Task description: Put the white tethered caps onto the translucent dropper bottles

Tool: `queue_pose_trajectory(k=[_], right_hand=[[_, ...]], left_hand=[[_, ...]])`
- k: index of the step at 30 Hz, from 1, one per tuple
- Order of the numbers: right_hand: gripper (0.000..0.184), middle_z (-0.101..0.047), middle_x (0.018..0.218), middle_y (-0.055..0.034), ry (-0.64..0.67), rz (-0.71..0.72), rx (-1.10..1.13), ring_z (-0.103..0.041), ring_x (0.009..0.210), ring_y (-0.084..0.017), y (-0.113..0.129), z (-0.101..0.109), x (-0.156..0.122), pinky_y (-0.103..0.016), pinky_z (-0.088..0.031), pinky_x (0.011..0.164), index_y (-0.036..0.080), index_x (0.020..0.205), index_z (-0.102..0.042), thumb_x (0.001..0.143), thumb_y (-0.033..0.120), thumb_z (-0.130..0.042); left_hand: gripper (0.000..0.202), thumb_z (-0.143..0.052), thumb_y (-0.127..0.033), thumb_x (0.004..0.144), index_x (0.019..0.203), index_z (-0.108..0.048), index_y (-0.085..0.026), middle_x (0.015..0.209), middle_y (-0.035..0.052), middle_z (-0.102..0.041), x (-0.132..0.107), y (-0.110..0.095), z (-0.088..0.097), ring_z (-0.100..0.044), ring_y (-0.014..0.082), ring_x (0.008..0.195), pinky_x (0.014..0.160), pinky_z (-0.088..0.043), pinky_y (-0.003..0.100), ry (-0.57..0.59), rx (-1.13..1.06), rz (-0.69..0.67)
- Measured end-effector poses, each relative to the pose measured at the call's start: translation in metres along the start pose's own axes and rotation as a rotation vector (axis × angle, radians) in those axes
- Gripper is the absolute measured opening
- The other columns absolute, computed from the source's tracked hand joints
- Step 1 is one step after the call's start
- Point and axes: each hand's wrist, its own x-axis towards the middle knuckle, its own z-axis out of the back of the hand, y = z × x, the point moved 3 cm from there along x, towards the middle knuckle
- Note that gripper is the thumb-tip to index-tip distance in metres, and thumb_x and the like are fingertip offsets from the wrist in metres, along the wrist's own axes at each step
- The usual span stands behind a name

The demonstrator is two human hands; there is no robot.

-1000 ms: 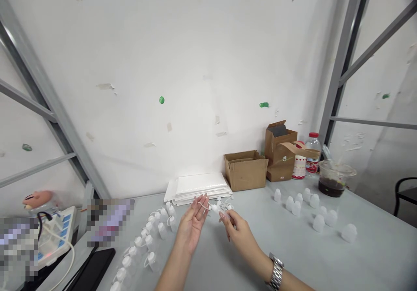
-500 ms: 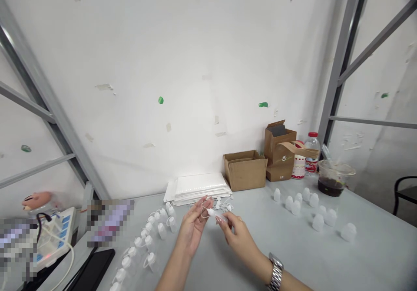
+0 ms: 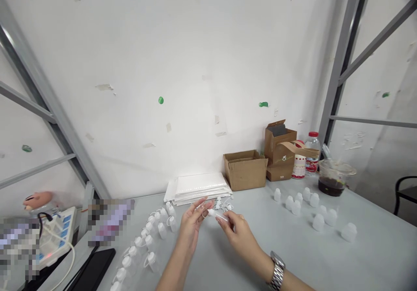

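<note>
A small translucent plastic bottle (image 3: 221,216) is tilted above the table in my right hand (image 3: 239,232), its body pinched between thumb and fingers. A white cap (image 3: 211,212) sits at its left end, with a thin strap looping from it. My left hand (image 3: 189,228) is at that end, fingertips closed around the strap; the exact contact is small to see. Just behind my hands lie loose white caps with straps (image 3: 224,204). To the left, several similar bottles with white caps (image 3: 132,252) stand in rows. On the right stand several small translucent bottles (image 3: 318,222) without straps.
White flat packs (image 3: 198,184) are stacked against the wall beside a cardboard box (image 3: 246,173). A brown paper bag (image 3: 280,160), a red-capped bottle (image 3: 312,150) and a bowl of dark liquid (image 3: 331,184) stand back right. A power strip (image 3: 60,239) and black phone (image 3: 93,270) lie left.
My left fingers have shifted slightly and the strap loop by the cap looks smaller. My right hand stays on the bottle, nearly in place.
</note>
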Motion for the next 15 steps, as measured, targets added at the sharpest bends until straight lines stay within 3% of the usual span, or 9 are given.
queue_pose_trajectory(k=[6,15], right_hand=[[0.034,-0.057,0.065,-0.0036,0.002,-0.016,-0.029,-0.048,0.074,-0.021,-0.0042,-0.0001,-0.0006,-0.030,-0.037,0.067,0.020,0.076,-0.057,0.084,0.049,-0.041],[0.032,-0.057,0.064,-0.0027,-0.028,0.011,-0.028,-0.050,0.068,-0.021,-0.0091,-0.0030,0.0004,-0.030,-0.038,0.064,0.021,0.075,-0.059,0.085,0.046,-0.041]], left_hand=[[0.040,-0.074,-0.028,0.060,0.095,-0.064,-0.012,0.083,0.0142,-0.072,0.0004,0.0005,-0.0008,-0.062,0.0266,0.096,0.097,-0.034,0.040,0.009,0.134,-0.069],[0.042,-0.072,-0.031,0.061,0.099,-0.065,-0.013,0.087,0.0143,-0.072,0.0006,0.0068,-0.0006,-0.062,0.0279,0.097,0.098,-0.033,0.041,0.050,0.205,-0.039]])
